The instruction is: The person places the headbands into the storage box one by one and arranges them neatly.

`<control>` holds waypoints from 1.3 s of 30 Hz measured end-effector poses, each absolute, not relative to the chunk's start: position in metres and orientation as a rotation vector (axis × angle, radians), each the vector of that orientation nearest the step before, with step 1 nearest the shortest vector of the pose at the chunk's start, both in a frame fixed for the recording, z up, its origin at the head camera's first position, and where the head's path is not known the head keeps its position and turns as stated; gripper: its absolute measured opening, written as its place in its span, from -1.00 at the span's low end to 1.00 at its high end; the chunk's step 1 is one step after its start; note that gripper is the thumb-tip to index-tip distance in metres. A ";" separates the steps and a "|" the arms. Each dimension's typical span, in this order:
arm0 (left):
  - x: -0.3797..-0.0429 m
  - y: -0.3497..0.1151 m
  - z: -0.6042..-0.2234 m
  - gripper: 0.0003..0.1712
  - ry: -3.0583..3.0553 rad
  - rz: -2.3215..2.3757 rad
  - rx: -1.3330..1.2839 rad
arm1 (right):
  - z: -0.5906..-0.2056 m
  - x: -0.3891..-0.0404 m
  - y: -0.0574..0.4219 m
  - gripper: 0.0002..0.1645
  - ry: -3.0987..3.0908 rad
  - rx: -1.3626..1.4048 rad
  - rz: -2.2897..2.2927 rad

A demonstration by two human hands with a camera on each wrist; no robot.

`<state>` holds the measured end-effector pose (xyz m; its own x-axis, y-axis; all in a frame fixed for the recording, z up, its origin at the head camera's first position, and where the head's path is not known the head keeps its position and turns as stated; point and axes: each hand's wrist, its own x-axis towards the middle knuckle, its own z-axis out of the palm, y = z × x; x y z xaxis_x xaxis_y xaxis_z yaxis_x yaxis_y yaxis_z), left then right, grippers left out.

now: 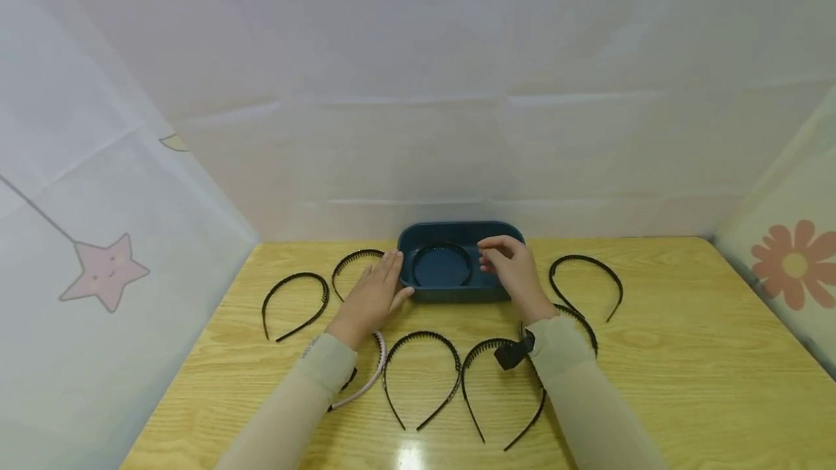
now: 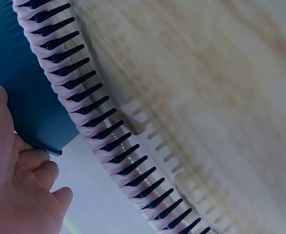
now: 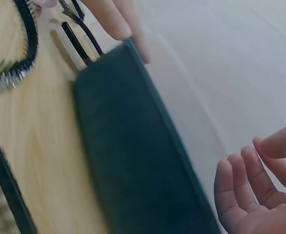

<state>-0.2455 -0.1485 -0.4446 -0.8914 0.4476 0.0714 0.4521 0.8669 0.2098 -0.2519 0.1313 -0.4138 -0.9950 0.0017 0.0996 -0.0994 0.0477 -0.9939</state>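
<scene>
A dark blue box (image 1: 460,296) stands at the back of the table, with a black toothed headband (image 1: 469,267) lying inside. My left hand (image 1: 366,303) rests against the box's left end with its fingers mostly straight and the thumb near the front rim. Over the box's right part is my right hand (image 1: 519,278), fingers loosely bent and nothing in them. A pink headband (image 2: 79,114) with black teeth crosses the left wrist view, close below that hand. In the right wrist view, my right hand (image 3: 259,195) appears beside the rim of the box.
Several black headbands lie about the wooden table (image 1: 686,354): one at the left (image 1: 326,292), one front middle (image 1: 423,334), one front right (image 1: 490,341), one far right (image 1: 584,258). My sleeves partly cover others. A white cloth wall (image 1: 392,129) rises behind the box.
</scene>
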 end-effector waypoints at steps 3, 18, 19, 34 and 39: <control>-0.245 -0.148 -0.445 -0.13 -3.004 -0.350 -0.730 | -0.409 -0.247 0.144 -0.75 -2.275 0.171 2.018; -0.244 -0.147 -0.446 -0.11 -3.038 -0.319 -0.719 | -0.399 -0.219 0.211 -0.74 -2.435 0.216 1.270; -0.243 -0.147 -0.447 -0.11 -3.043 -0.315 -0.714 | -0.400 -0.218 0.214 -0.74 -2.437 0.209 1.241; -0.242 -0.146 -0.446 -0.12 -3.019 -0.273 -0.735 | -0.416 -0.209 0.270 -0.69 -2.493 -0.013 1.036; -0.242 -0.146 -0.446 -0.12 -3.014 -0.272 -0.742 | -0.421 -0.205 0.292 -0.65 -2.521 -0.139 1.017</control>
